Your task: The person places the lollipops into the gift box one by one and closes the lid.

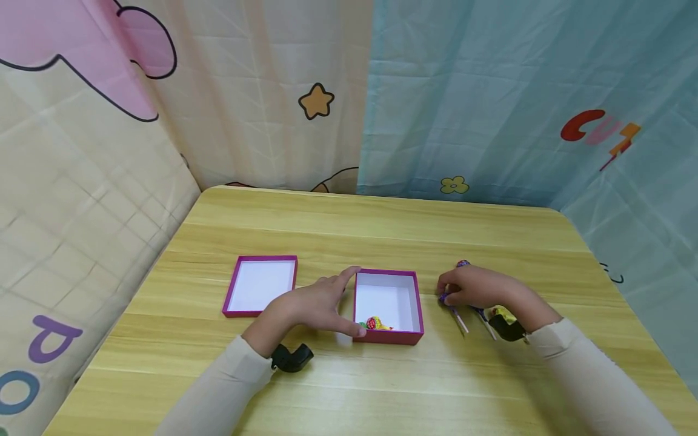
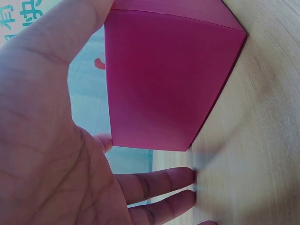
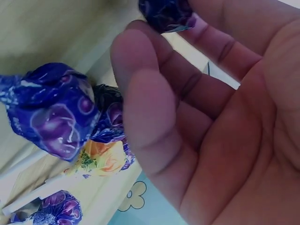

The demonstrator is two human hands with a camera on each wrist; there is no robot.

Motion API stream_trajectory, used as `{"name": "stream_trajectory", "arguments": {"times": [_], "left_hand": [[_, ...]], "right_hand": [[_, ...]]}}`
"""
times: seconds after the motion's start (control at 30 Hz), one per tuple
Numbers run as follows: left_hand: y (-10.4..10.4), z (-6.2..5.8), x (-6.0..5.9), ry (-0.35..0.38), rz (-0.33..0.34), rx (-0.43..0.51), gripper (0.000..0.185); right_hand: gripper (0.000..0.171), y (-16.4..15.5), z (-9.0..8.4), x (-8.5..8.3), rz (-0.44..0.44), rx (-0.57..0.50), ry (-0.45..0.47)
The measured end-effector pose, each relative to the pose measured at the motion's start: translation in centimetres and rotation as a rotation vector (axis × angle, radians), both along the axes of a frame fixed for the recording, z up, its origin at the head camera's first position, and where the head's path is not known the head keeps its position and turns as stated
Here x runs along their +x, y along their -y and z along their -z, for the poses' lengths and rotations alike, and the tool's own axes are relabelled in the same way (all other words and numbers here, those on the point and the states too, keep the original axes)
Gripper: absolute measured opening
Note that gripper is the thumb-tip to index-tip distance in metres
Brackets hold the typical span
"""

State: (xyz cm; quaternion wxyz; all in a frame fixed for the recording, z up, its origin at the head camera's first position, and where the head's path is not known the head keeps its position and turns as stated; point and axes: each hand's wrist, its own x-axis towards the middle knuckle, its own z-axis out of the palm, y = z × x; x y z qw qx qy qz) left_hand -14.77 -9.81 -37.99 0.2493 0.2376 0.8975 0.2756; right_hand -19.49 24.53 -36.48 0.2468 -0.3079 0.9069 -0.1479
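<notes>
Clearly the lollipops [image 1: 463, 303] lie in a small heap on the desk [image 1: 382, 224] under the right hand [image 1: 480, 289], well to the right of the box. In the right wrist view a purple-wrapped lollipop head [image 3: 56, 110] sits just beside the fingers [image 3: 145, 122], with an orange-and-purple one [image 3: 105, 157] behind it and white sticks [image 3: 33, 197] running off to the left. They look light and hard under crinkly foil, which would likely slide between fingertips; the thin stiff stick, close to the head, seems the surer place to pinch. The right hand's grip is loosely curved over the pile; one purple head shows at the fingertips, but I cannot tell whether it is pinched.

The left hand [image 1: 311, 306] rests with straight fingers against the left wall of the open magenta box [image 1: 388, 306], holding nothing. The box appears to be light card, stiff but easily pushed along the desk. A wrapped red-and-yellow sweet [image 1: 373, 324] already lies in its near corner. The box lid [image 1: 260, 286] lies inside-up further left.
</notes>
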Motion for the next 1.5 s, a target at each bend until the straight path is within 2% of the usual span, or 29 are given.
{"name": "stream_trajectory", "arguments": {"times": [0.33, 0.73, 1.17, 1.37, 1.5], "left_hand": [[0.0, -0.1, 0.1, 0.003, 0.001, 0.002, 0.120], [0.0, 0.0, 0.0, 0.003, -0.001, -0.007, 0.120], [0.0, 0.0, 0.0, 0.006, 0.001, -0.002, 0.120], [-0.1, 0.1, -0.1, 0.013, -0.010, -0.005, 0.120], [-0.1, 0.1, -0.1, 0.011, -0.011, -0.009, 0.121]], "right_hand": [[0.012, 0.5, -1.3, 0.0, -0.006, -0.064, 0.055], [0.010, 1.0, -3.0, 0.2, -0.012, -0.121, 0.113], [0.013, 3.5, -5.3, 0.4, -0.109, -0.130, 0.073], [0.013, 5.1, -5.8, 0.6, -0.195, -0.137, 0.051], [0.010, 6.3, -6.0, 0.8, -0.218, -0.146, 0.056]]}}
